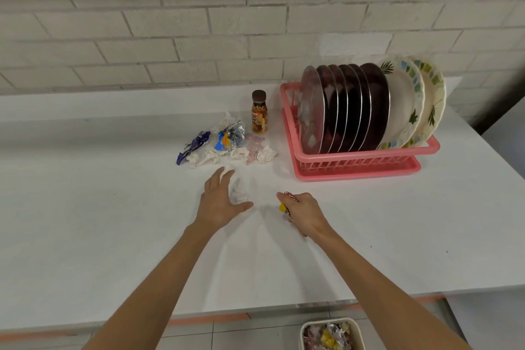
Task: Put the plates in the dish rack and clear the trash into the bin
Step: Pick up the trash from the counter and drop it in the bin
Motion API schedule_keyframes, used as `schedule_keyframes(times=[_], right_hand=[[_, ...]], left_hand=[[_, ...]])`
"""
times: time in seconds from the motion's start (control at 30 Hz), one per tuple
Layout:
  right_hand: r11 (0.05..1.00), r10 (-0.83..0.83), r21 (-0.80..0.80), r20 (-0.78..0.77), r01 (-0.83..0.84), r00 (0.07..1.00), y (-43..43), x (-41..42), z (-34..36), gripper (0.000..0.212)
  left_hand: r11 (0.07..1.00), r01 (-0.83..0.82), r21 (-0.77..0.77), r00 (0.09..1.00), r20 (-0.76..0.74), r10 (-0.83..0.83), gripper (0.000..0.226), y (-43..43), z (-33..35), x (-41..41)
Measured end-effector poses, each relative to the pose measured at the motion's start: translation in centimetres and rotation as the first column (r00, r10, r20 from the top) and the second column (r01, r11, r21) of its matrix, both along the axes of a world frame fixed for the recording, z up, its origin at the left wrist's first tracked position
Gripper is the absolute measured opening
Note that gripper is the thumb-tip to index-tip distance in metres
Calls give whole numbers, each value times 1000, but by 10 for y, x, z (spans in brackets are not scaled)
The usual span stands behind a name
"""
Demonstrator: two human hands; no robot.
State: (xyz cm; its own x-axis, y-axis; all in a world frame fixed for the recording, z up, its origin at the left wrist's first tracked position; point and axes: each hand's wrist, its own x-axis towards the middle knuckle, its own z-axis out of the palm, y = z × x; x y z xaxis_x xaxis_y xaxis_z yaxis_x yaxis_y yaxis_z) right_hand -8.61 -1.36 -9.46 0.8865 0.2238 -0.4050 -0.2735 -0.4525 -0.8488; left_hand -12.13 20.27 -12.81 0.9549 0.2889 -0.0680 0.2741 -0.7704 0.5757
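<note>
The countertop (85, 207) is white, smooth and matt. Near its back right corner the dish rack (355, 162) is glossy pink plastic. In it the dark plates (352, 111) gleam, bright-rimmed, and the pale plates (406, 105) look matt. At mid-counter the wrappers (231, 135) are crinkled shiny foil, the tissues (204, 158) crumpled white paper. The brick wall (199, 23) is rough.

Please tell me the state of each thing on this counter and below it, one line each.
Plates: standing on edge in the pink dish rack.
Bottle: upright, cap on.
Trash pile: crumpled, on the counter.
Left hand: open, spread around a white tissue.
Right hand: grips a red-and-yellow wrapper.
Bin: open, holds trash.
</note>
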Motion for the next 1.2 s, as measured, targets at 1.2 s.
schedule_keyframes(times=[1.2], right_hand=[[824, 302, -558, 279, -102, 912, 9, 10, -46, 22]], left_hand=[[989, 147, 28, 971, 185, -150, 30, -36, -44, -11]])
